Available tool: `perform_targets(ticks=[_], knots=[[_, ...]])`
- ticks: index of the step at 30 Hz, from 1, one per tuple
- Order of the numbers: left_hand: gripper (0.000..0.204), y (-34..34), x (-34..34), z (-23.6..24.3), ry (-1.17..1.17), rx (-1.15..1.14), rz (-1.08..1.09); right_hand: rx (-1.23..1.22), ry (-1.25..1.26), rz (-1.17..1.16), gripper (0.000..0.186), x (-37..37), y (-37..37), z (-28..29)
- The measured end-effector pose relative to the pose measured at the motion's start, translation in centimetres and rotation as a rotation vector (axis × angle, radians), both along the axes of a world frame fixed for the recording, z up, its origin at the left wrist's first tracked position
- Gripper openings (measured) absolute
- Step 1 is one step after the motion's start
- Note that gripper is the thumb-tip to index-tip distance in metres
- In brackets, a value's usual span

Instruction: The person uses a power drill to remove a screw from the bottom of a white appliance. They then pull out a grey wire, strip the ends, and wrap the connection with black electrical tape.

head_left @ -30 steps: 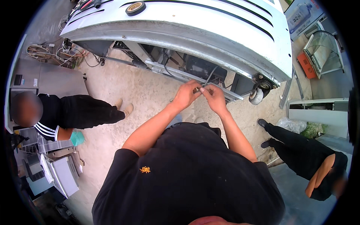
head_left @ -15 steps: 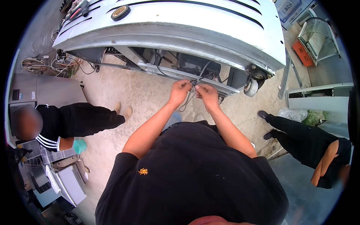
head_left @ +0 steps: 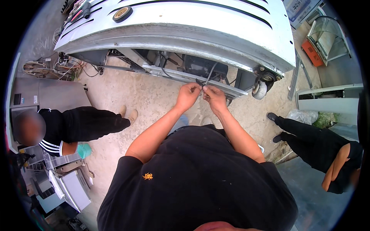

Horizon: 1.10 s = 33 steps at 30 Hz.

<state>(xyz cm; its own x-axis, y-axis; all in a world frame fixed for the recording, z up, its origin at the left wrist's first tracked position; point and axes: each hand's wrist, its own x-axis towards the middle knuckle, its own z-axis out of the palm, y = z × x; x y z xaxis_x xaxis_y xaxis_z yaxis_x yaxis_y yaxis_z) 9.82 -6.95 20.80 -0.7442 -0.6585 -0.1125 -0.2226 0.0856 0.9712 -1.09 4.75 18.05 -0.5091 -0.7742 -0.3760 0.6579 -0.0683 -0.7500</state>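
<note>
Both my hands meet in front of a white, slotted metal cabinet (head_left: 169, 32), at its open underside. My left hand (head_left: 188, 96) is closed, its thumb and fingers pinched at a small dark strip (head_left: 199, 82) on the cable. Beside it my right hand (head_left: 215, 98) pinches the grey cable (head_left: 211, 72), which runs up into the cabinet. The fingertips of the two hands nearly touch and hide most of the piece between them. Behind the hands lies a metal rail (head_left: 173, 74) with a dark compressor-like unit (head_left: 204, 66) beyond it.
On the cabinet lie a roll of black tape (head_left: 122, 14) and hand tools (head_left: 85, 10). A caster (head_left: 260, 89) sits under its right corner. People stand at left (head_left: 92, 121) and right (head_left: 308, 148). Tangled cables (head_left: 40, 67) lie far left; metal strips (head_left: 295, 77) at right.
The cable loop that hung below my hands is out of sight. My left hand has shifted slightly right and has turned. A dark strip now sticks up where a dark lump showed.
</note>
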Motion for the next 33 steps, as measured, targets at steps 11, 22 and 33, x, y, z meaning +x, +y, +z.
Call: perform_targets(ticks=[11, 22, 33], knots=[[0.016, 0.7, -0.2, 2.5, -0.115, -0.381, -0.082, -0.07, 0.076, 0.044, 0.015, -0.8, 0.0, -0.9], [0.014, 0.6, -1.1, 1.9, -0.188, -0.209, -0.045, 0.005, -0.002, 0.04, 0.013, -1.2, 0.5, -1.3], [0.021, -1.3, -2.7, 0.0, -0.079, 0.221, -0.094, 0.052, 0.12, 0.035, 0.012, -1.0, 1.2, -0.9]])
